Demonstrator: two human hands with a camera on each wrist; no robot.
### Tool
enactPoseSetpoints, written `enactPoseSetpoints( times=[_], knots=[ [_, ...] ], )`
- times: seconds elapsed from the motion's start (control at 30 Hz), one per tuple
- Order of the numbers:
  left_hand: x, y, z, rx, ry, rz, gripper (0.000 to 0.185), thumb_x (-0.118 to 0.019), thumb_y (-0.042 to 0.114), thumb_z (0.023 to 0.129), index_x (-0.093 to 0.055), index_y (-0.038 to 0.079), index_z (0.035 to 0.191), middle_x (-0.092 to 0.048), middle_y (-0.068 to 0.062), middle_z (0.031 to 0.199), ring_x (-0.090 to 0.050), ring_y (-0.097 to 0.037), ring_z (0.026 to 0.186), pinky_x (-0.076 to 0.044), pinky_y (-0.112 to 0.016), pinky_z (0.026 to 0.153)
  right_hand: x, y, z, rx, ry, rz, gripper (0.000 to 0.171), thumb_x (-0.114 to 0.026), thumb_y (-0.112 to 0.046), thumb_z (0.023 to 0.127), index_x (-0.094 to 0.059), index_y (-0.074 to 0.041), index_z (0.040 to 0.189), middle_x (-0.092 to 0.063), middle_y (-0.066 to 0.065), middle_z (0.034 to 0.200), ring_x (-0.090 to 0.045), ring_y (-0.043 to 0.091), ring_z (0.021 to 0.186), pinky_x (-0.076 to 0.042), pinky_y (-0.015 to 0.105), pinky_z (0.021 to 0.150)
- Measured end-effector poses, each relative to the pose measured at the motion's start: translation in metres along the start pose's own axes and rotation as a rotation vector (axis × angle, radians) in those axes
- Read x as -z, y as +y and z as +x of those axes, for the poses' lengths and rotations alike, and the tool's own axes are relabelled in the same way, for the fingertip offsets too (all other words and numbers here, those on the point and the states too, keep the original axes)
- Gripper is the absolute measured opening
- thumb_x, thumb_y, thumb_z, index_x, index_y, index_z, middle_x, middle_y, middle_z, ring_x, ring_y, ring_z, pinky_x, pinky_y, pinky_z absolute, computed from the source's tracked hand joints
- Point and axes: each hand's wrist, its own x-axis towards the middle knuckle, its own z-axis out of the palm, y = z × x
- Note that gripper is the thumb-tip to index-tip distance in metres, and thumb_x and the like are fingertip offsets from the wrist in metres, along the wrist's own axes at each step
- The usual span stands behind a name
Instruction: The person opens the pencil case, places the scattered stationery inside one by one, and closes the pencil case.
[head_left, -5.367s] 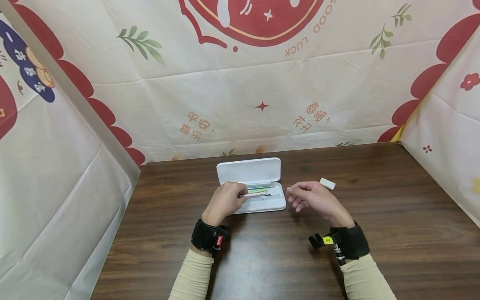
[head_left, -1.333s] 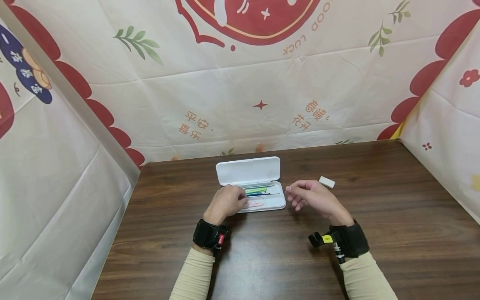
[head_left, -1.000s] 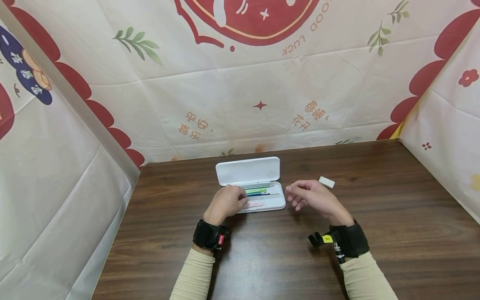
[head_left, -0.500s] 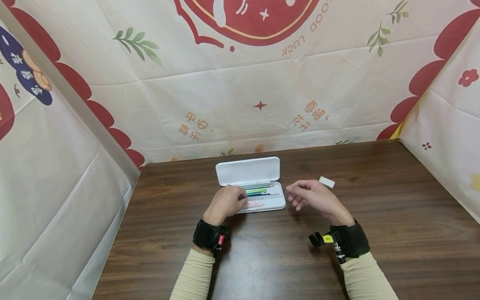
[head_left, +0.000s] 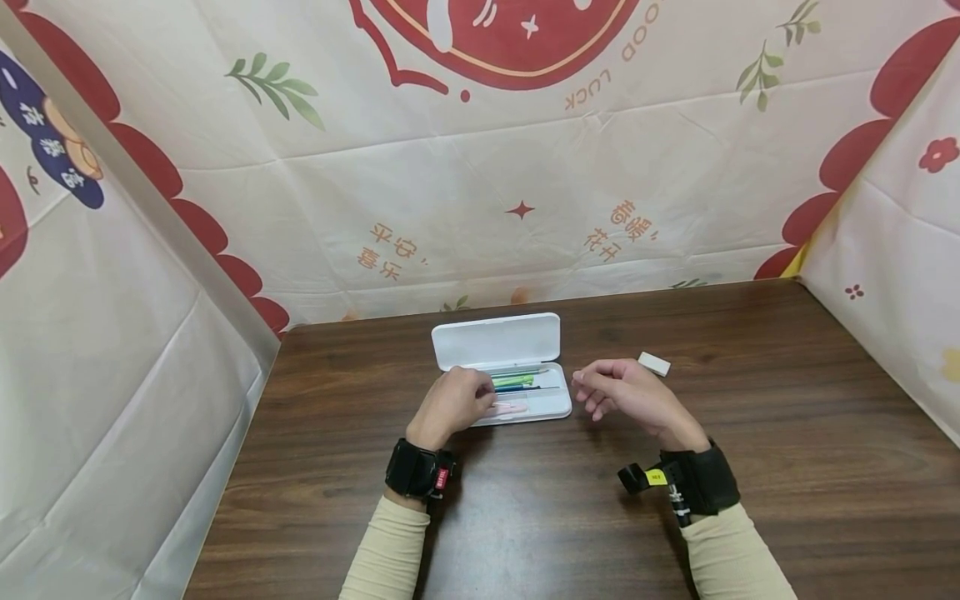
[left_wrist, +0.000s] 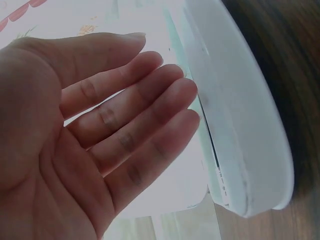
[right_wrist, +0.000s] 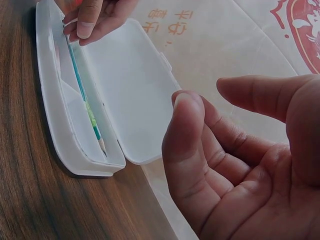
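I am watching my left hand (head_left: 451,405) resting over the left end of the open white pencil case (head_left: 551,406), which is lying on the dark wooden surface (head_left: 525,517) with its lid (head_left: 497,341) folded back flat on the far side. In the left wrist view the fingers (left_wrist: 150,107) are lying straight and relaxed, close beside the case rim and holding nothing that I can see; in the right wrist view the fingertips (right_wrist: 90,22) are sitting right at the end of the pens inside, and I cannot tell whether they are touching them. Just past these fingertips, inside the tray, a pink pen (head_left: 512,407) is lying along the near side, with a green pen (head_left: 516,381) and a darker blue one (head_left: 517,388) lying side by side behind it, all running lengthwise. My right hand (head_left: 628,397) is hovering just off the right end of the case, not touching it, with its fingers (right_wrist: 186,130) loosely curled and the thumb held apart, gripping nothing. A small white eraser (head_left: 654,364) is lying on the surface just beyond the right hand's knuckles, apart from both the hand and the case. Printed cloth (head_left: 480,183) is hanging behind and to both sides of the surface.
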Motion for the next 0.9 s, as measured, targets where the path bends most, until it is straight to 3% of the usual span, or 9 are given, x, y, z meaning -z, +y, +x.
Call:
enactPoseSetpoints(
  times=[0.9],
  knots=[
    [-0.0012,0.0009,0.0007,0.003,-0.013,-0.013,0.008,-0.071,0.018,0.090,-0.074,0.016,0.083,-0.066,0.006,0.078,-0.053,-0.009,0.068,-0.043,-0.025,0.063,0.0036,0.0010,-0.0003,-0.003,0.011,-0.006,0.042,-0.058,-0.023,0.101,-0.059,0.013,0.120,-0.064,0.022,0.096,-0.064,0.024,0.077,-0.058,0.035,0.068]
  ],
)
